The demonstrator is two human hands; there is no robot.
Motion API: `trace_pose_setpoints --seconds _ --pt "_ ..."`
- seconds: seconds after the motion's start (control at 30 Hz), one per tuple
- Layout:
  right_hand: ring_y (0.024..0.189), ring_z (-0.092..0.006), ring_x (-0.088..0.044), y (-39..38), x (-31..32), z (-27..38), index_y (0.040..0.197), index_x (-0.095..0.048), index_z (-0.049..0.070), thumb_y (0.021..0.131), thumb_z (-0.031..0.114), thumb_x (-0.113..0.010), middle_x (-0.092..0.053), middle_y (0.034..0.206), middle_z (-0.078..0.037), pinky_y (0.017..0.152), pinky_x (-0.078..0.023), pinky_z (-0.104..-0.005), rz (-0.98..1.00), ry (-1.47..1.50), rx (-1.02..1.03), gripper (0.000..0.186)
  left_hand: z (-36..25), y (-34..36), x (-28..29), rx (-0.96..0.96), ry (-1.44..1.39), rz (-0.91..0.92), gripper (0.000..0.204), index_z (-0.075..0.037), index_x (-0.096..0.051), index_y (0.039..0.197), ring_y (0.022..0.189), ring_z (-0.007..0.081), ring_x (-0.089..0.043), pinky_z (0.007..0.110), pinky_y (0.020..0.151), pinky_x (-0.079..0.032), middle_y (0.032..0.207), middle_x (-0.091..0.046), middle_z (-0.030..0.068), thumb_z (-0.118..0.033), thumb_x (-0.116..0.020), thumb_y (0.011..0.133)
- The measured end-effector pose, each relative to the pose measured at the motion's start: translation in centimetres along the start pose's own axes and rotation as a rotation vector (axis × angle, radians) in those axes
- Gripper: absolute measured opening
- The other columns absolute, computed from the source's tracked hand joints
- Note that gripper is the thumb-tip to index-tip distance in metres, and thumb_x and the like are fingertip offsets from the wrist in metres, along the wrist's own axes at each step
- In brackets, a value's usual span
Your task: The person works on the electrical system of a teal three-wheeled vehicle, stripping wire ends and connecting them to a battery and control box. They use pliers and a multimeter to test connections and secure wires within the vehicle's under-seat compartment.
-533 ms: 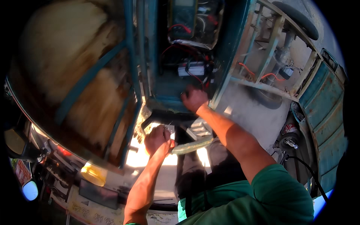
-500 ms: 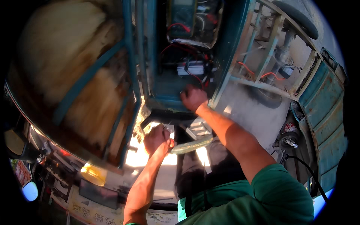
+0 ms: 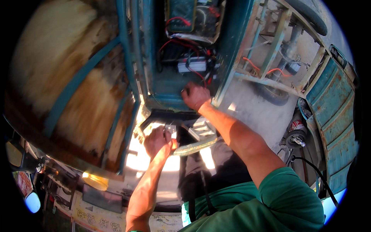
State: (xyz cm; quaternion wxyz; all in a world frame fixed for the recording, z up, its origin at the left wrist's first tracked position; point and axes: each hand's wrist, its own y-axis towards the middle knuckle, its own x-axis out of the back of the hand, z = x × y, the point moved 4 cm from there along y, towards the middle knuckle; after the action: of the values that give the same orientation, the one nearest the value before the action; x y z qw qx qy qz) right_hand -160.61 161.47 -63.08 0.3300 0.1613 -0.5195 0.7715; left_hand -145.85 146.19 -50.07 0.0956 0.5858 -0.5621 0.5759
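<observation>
My right hand (image 3: 196, 96) is closed above the near edge of a blue-green metal compartment (image 3: 170, 103). Its fingers curl round something small and dark that I cannot make out. Lower and to the left, my left hand (image 3: 156, 141) is also closed, beside the left end of a curved pale-edged piece (image 3: 195, 148) in front of my lap. A bit of grey and orange shows by its fingers, but what it grips is hidden. Between the hands lie a dark bar (image 3: 168, 115) and a grey slotted part (image 3: 202, 130).
Inside the compartment are a silver box (image 3: 192, 64) with red and black wires and a meter (image 3: 181, 14) in a tray. A large brown-stained panel (image 3: 83, 85) rises at the left. To the right stand an open metal frame (image 3: 275, 44) and a wheel (image 3: 273, 95).
The whole scene has shifted slightly up and left in the view. Both hands keep nearly the same place and closed shape relative to the compartment.
</observation>
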Motion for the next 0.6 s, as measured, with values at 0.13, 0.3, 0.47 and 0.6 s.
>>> trace_pose_setpoints --seconds 0.13,0.3,0.47,0.6 --pt "0.086 -0.0384 -0.068 0.17 -0.3 -0.25 0.097 -0.064 0.009 0.084 0.035 -0.056 -0.07 0.094 -0.02 0.079 -0.054 -0.0481 -0.006 -0.01 0.004 0.03 -0.05 0.03 -0.03 0.016 0.0 0.01 0.016 -0.007 -0.068 0.095 0.07 0.0236 -0.069 0.036 0.067 -0.055 0.085 -0.07 0.0094 -0.02 -0.064 0.087" --pt "0.086 -0.0381 -0.068 0.04 0.0 0.14 0.097 -0.064 0.01 0.084 0.035 -0.056 -0.07 0.093 -0.019 0.08 -0.054 -0.0478 -0.021 -0.008 0.016 0.03 0.05 0.03 0.08 0.021 -0.027 0.008 0.016 -0.007 -0.068 0.097 0.071 0.0229 -0.069 0.035 0.067 -0.055 0.086 -0.07 0.0095 -0.019 -0.064 0.088" --pt "0.088 -0.0398 -0.067 0.08 -0.26 -0.21 0.099 -0.063 0.008 0.082 0.033 -0.057 -0.07 0.094 -0.018 0.081 -0.053 -0.0497 -0.007 0.017 -0.009 0.03 -0.02 0.05 0.1 0.056 -0.039 0.035 0.016 -0.007 -0.068 0.098 0.072 0.0227 -0.069 0.035 0.068 -0.055 0.087 -0.07 0.0096 -0.018 -0.064 0.088" --pt "0.088 -0.0399 -0.067 0.06 -0.13 -0.16 0.1 -0.063 0.008 0.082 0.033 -0.057 -0.07 0.095 -0.018 0.081 -0.052 -0.05 0.01 0.01 -0.009 0.031 -0.04 0.18 0.13 0.067 -0.029 0.039 0.018 -0.007 -0.068 0.099 0.074 0.0239 -0.069 0.036 0.07 -0.055 0.086 -0.071 0.0097 -0.02 -0.063 0.088"
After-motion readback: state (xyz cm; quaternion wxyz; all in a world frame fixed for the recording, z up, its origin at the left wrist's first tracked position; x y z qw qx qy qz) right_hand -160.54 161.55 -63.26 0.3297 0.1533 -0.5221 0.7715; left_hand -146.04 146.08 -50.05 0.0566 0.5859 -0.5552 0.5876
